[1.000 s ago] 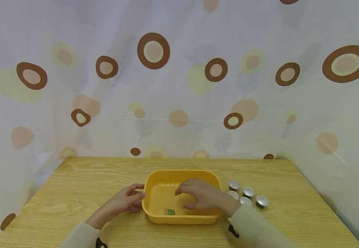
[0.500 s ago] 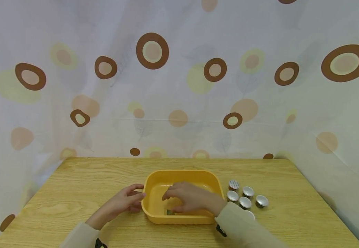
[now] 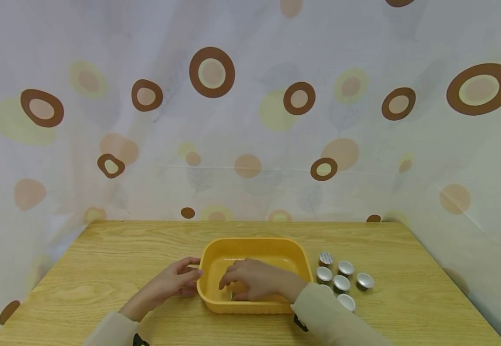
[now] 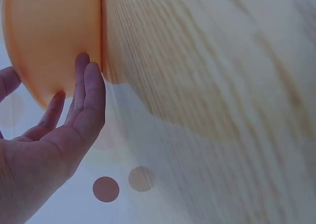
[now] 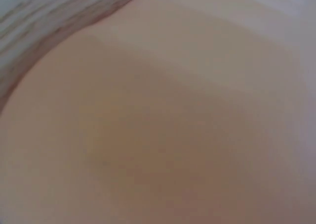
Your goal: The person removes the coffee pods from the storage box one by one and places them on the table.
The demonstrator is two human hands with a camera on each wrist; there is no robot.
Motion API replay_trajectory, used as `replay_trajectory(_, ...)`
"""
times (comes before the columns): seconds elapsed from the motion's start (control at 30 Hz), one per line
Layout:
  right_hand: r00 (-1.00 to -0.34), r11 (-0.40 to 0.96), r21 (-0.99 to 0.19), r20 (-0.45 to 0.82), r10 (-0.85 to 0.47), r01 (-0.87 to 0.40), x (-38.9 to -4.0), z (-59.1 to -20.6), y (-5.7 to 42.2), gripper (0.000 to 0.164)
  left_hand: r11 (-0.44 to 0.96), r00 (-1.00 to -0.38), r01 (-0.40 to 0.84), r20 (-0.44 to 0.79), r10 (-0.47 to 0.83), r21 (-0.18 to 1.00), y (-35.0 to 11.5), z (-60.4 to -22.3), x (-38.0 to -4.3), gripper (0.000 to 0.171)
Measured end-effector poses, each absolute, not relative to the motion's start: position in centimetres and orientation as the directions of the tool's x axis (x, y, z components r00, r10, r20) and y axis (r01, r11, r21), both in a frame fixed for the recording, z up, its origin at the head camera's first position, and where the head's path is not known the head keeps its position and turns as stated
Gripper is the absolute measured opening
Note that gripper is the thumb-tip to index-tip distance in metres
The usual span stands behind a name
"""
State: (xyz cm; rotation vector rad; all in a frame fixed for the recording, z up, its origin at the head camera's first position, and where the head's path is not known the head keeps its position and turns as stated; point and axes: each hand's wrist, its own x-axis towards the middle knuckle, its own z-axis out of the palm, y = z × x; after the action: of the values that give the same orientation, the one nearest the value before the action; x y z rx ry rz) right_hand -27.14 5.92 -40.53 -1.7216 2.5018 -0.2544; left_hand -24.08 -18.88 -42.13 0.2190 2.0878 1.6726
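Note:
A yellow plastic basin stands on the wooden table. My left hand rests against its left side, with loosely straight fingers on the outer wall and the thumb at the rim. Inside the basin, my right hand reaches down near the front wall. A small coffee capsule lies there between the thumb and fingertips, mostly hidden by the thumb. A gap shows between the fingertips and the capsule. The right wrist view holds only a blurred, close pale surface and a strip of wood grain.
To the right of the basin, several coffee capsules with silver lids stand on the table. The right sleeve partly covers the nearest ones. A patterned curtain hangs behind the table and along its sides.
My right hand has moved left and down inside the basin to the capsule, which is now mostly covered. More silver-lidded capsules show beside the sleeve. The left hand has stayed put.

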Motion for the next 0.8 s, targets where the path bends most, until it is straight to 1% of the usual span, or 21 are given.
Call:
replay_trajectory(0.23, -0.372, 0.365, -0.216, -0.009, -0.928, -0.906, -27.08, -40.26, 5.92, 0.021, 0.241, -0.885, -0.15, -0.239, 0.401, 0.959, -18.76, -42.29, -24.26, 0.061)
replay_trajectory(0.43, -0.368, 0.365, -0.191, -0.018, -0.93, -0.911, -27.14, -40.19, 5.92, 0.017, 0.247, -0.889, -0.124, -0.218, 0.403, 0.961, -18.63, -42.05, -24.29, 0.061)
replay_trajectory(0.53, -0.373, 0.371, -0.175, -0.022, -0.927, -0.912, -27.21, -40.33, 5.91, 0.018, 0.245, -0.893, -0.118, -0.211, 0.397, 0.962, -18.53, -41.98, -24.31, 0.06)
replay_trajectory(0.8, -0.421, 0.423, -0.168, -0.05, -0.906, -0.89, -27.18, -40.55, 5.63, 0.02, 0.273, -0.914, -0.09, -0.189, 0.359, 0.958, -18.2, -41.96, -24.31, 0.061)
